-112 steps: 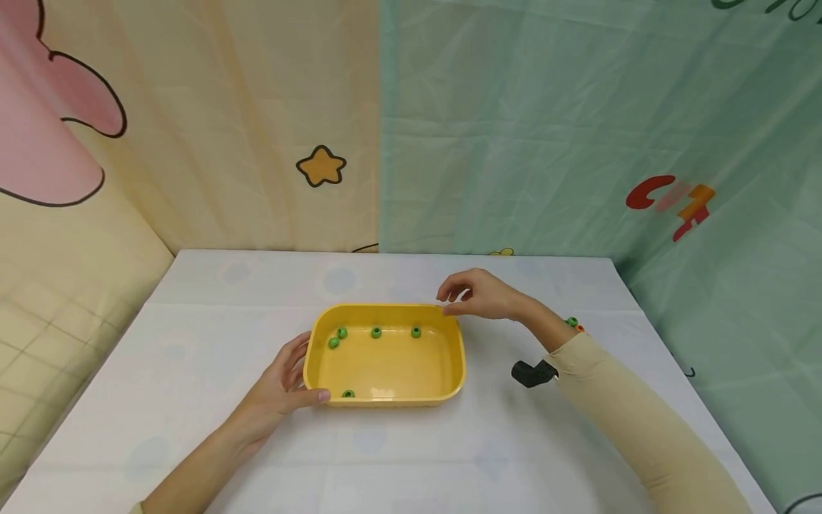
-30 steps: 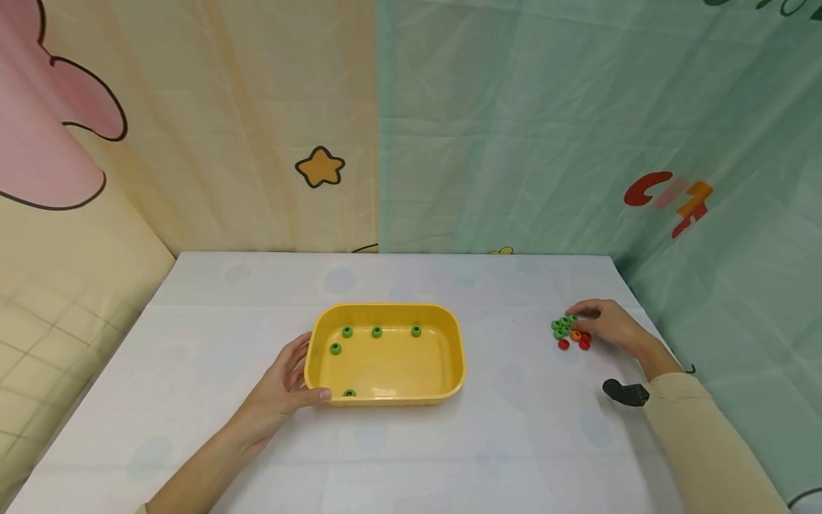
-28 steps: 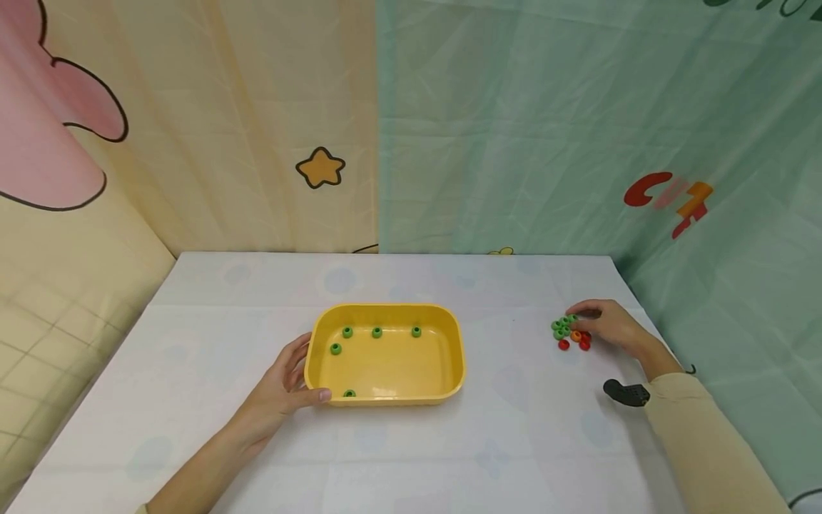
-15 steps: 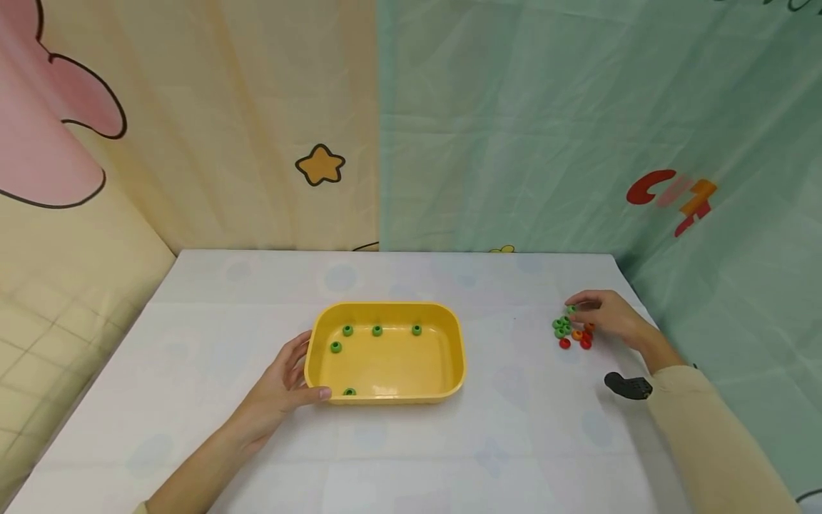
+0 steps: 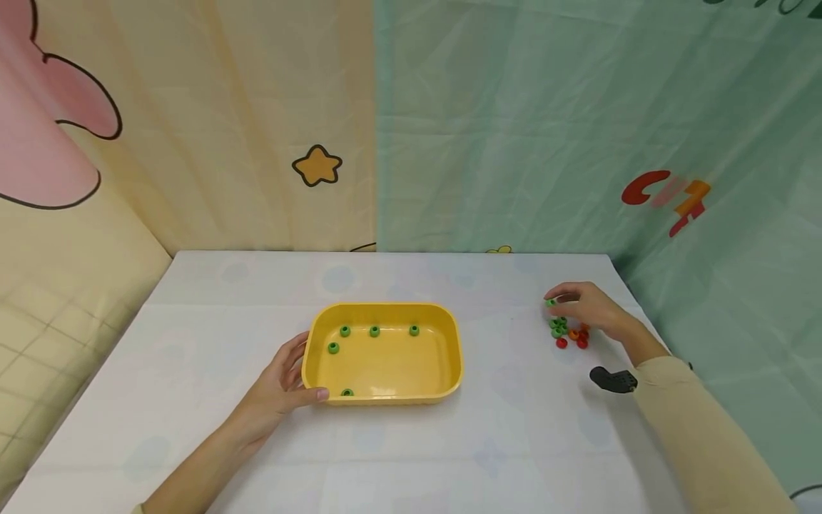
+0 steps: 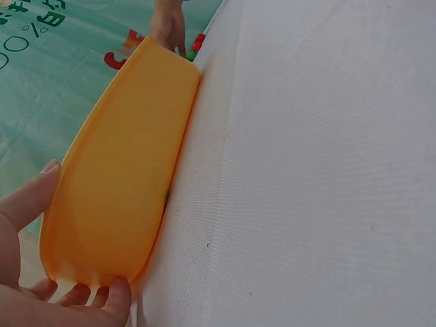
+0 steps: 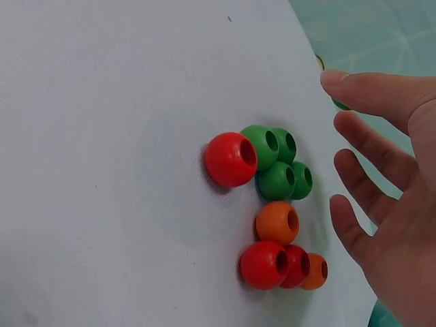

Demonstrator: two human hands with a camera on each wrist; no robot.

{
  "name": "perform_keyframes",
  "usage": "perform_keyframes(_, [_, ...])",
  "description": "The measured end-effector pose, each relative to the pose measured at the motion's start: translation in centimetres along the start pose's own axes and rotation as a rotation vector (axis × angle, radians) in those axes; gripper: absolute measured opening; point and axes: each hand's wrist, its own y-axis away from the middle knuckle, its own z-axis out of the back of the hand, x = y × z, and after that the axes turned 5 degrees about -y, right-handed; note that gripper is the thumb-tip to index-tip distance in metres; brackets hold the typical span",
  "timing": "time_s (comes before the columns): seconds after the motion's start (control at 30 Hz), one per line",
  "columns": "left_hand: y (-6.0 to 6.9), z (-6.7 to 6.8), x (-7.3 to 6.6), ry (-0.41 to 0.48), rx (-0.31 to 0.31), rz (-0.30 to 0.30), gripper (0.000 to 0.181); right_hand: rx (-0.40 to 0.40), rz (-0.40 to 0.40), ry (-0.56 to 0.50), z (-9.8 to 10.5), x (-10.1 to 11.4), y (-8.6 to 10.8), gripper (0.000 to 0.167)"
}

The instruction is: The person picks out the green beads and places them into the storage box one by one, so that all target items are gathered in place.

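My left hand (image 5: 277, 385) grips the left end of a yellow tray (image 5: 398, 368), thumb over the near rim and fingers along the outer wall. Several green beads (image 5: 374, 331) lie spread inside the tray. Over at the right, my right hand (image 5: 589, 310) pinches one green bead (image 5: 550, 303) between thumb and fingertips, just above the table. In the right wrist view that bead (image 7: 341, 105) is mostly hidden behind the thumb. Below the hand sits a cluster of loose beads: green ones (image 7: 276, 180), red ones (image 7: 231, 160) and orange ones (image 7: 277, 223), their holes visible.
A white tablecloth (image 5: 411, 457) with pale spots covers the table. Patterned curtains, one cream (image 5: 257, 107) and one green (image 5: 501, 128), hang behind and beside it. A black wrist device (image 5: 613, 380) juts from the right sleeve.
The right hand went from the tray's right corner to the bead cluster, took a green bead and lifted it slightly away, moving left and back. The left hand stays on the tray.
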Motion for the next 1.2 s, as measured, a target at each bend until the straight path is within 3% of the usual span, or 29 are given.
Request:
perform_keyframes(0.5, [0.0,0.2,0.0,-0.010,-0.004,0.005,0.110,0.015,0.096,0.040,-1.6,2.6,-1.2,0.035])
perform_keyframes(0.7, [0.1,0.1,0.0,-0.008,-0.005,0.011,0.110,0.030,0.128,0.003,-2.1,3.5,-1.4,0.033])
perform_keyframes(1.2, [0.0,0.1,0.1,-0.010,0.009,-0.015,0.109,0.079,0.218,0.016,-3.7,5.7,-2.6,0.029])
